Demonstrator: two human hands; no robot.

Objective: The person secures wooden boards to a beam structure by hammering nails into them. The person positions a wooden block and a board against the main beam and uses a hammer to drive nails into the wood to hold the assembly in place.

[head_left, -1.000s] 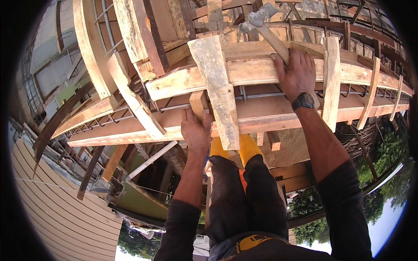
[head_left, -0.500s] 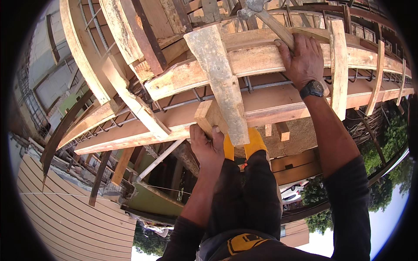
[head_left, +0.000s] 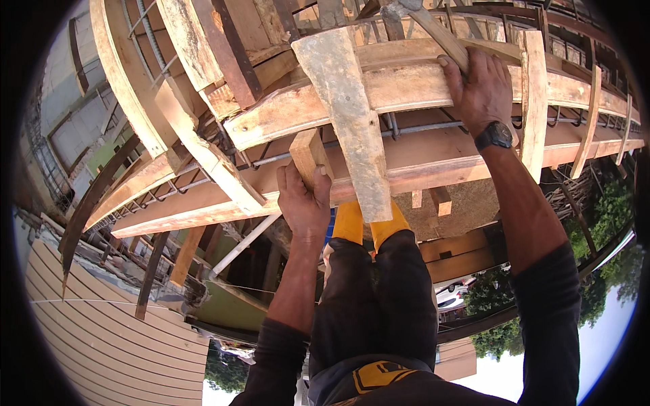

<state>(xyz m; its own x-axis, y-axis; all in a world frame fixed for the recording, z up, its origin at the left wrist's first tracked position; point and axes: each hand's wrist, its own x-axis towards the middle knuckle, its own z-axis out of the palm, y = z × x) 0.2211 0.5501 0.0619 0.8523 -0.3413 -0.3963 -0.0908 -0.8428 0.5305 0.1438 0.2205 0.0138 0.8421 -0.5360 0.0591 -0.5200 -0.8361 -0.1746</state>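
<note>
Both hands are busy at the timber frame. From where I stand, the left hand (head_left: 303,203) is closed around the lower end of a short wood block (head_left: 309,150), thumb on one side and fingers on the other, with the block's upper end poking up toward the upper beam (head_left: 413,89). Whether the block touches the frame behind it I cannot tell. The right hand (head_left: 482,88) grips a hammer (head_left: 440,35) by its wooden handle, over the upper beam; the handle slants up and leftward, and the metal head is partly cut off at the top of the view. A dark watch (head_left: 496,135) sits on the right wrist.

Between the hands, a grey-stained plank (head_left: 349,115) crosses the upper beam and the lower board (head_left: 433,177), its narrower bottom end hanging past the board's edge. Just right of the right hand, a pale upright slat (head_left: 533,108) spans the same two members. Steel bars (head_left: 433,126) run lengthwise in the gap between them.

Below the plank are yellow boots (head_left: 347,223) and dark trousers (head_left: 372,298). Farther off, a tan ribbed surface (head_left: 108,304) spreads out at lower left, and green trees (head_left: 487,298) stand at lower right.
</note>
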